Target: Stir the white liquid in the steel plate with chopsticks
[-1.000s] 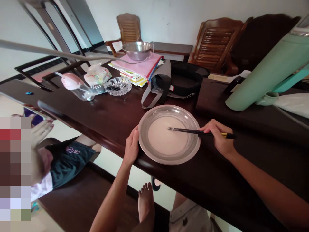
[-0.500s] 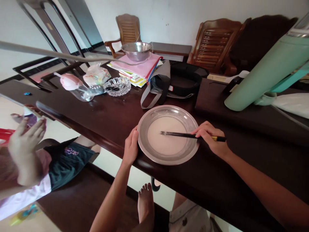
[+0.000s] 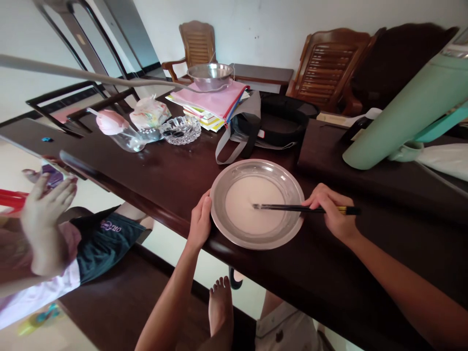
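A round metal dish (image 3: 292, 183) with a pale, milky liquid (image 3: 243, 207) in it stands on the dark wooden table (image 3: 164, 183). My left hand (image 3: 201, 222) grips the dish's left rim, thumb near the top edge and the fingers partly hidden at its side. Black chopsticks (image 3: 283, 207) with gold bands are held together in my right hand (image 3: 334, 209), closed around them at the right of the dish. Their tips dip into the liquid near its middle.
Behind the dish are a grey-and-black bag (image 3: 248, 129), a crystal glass bowl (image 3: 183, 130), and papers (image 3: 215, 102) under a steel bowl (image 3: 210, 75). A green flask (image 3: 398, 107) stands at right. Another person's hand (image 3: 46, 209) is at left.
My right hand has moved a little to the right, drawing the chopstick tips rightward through the liquid. My left hand stays on the rim. The view has shifted slightly.
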`<state>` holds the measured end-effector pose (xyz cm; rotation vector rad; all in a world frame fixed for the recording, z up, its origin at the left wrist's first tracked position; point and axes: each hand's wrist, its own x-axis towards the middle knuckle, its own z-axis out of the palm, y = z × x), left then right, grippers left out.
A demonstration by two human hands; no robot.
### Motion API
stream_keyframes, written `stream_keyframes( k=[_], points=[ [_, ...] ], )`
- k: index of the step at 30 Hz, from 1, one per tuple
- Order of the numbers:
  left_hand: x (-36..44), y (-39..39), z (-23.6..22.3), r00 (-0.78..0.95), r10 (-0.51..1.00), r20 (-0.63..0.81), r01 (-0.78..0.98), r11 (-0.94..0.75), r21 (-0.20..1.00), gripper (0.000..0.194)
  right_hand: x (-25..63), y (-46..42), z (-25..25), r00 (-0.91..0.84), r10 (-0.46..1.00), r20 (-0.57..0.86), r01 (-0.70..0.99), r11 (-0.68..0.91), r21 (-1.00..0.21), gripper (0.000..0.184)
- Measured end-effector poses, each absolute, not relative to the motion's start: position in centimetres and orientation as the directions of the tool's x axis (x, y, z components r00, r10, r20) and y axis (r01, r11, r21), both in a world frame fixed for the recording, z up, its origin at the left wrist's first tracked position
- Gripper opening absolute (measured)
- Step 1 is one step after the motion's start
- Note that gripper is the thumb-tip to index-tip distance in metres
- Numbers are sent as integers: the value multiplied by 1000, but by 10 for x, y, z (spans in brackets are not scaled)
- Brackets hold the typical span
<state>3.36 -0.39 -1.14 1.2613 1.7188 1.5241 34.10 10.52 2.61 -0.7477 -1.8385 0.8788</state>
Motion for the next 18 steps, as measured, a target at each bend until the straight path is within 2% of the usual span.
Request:
stream_keyframes(
  k=[3,7,10,12,14,16,18],
  points=[
    [34,-4,-10,-443,876,189,303,-52,952,57,340,104,27,-467,745,477,172,606,-777,29],
    [34,-5,-9,-440,877,193,312,-52,949,58,339,103,27,-323,807,495,159,562,-812,33],
    [34,-4,-10,-442,875,196,315,-53,948,58,339,103,27,-419,748,514,127,609,-783,33],
    [33,-4,-10,-449,871,199,317,-53,947,57,339,103,27,-465,725,508,165,635,-754,28],
    [33,-4,-11,-448,872,198,315,-54,948,57,339,103,27,-406,761,506,192,612,-767,28],
    [33,-4,-10,-441,876,194,312,-53,949,56,340,104,26,-319,792,520,146,584,-799,33],
    [33,-5,-10,-439,878,191,312,-50,949,56,340,103,26,-344,776,528,95,588,-803,36]
  ],
)
